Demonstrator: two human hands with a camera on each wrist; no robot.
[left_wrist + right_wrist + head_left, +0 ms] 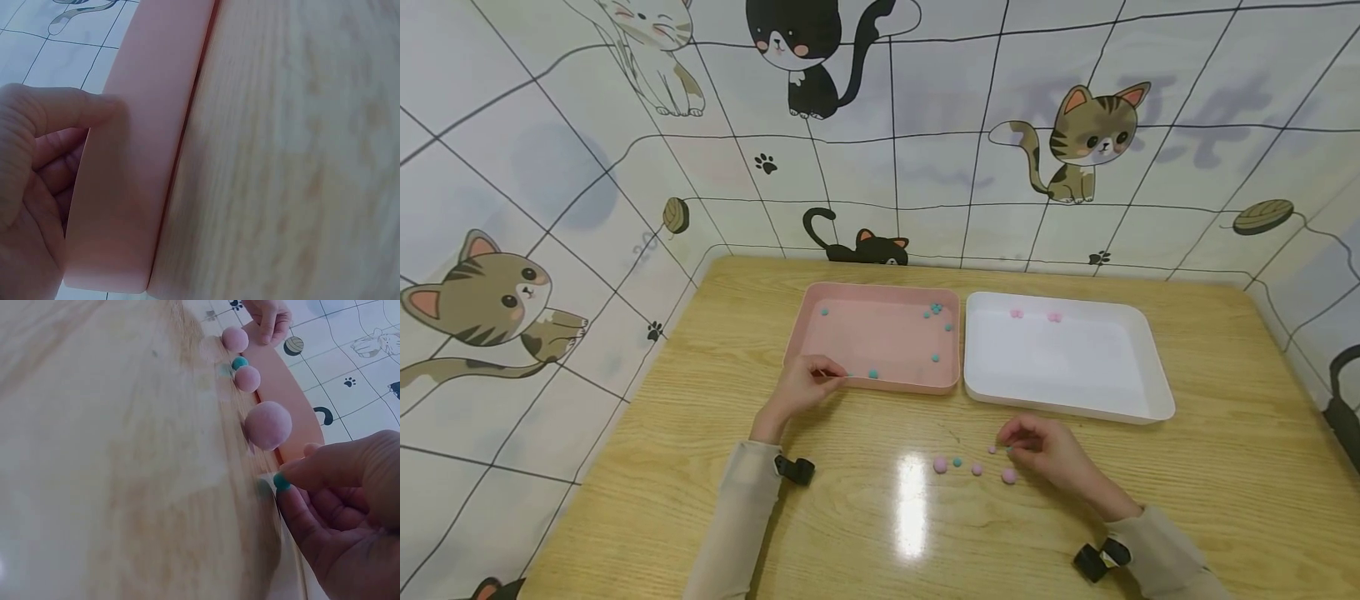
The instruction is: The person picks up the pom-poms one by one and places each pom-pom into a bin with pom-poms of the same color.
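Observation:
My left hand [808, 383] is at the front wall of the pink tray [880, 337]. In the left wrist view its thumb lies on the tray's outer face and the other fingers are behind the wall, gripping the rim. Low over the table, my right hand [1048, 450] pinches a small teal ball [282, 481] between thumb and index finger. Beside that hand on the table are several matte pink balls [940, 465] of different sizes and another teal ball [957, 462]. Inside the pink tray lie several teal balls [936, 358], some clustered at the far right corner.
A white tray [1060, 358] stands close to the right of the pink one, with two pink clusters [1055, 317] near its back wall. Both trays sit on a wooden table [842, 500]. Cat-patterned panels [940, 167] rise behind and to the sides. A black object [1343, 408] stands at the right edge.

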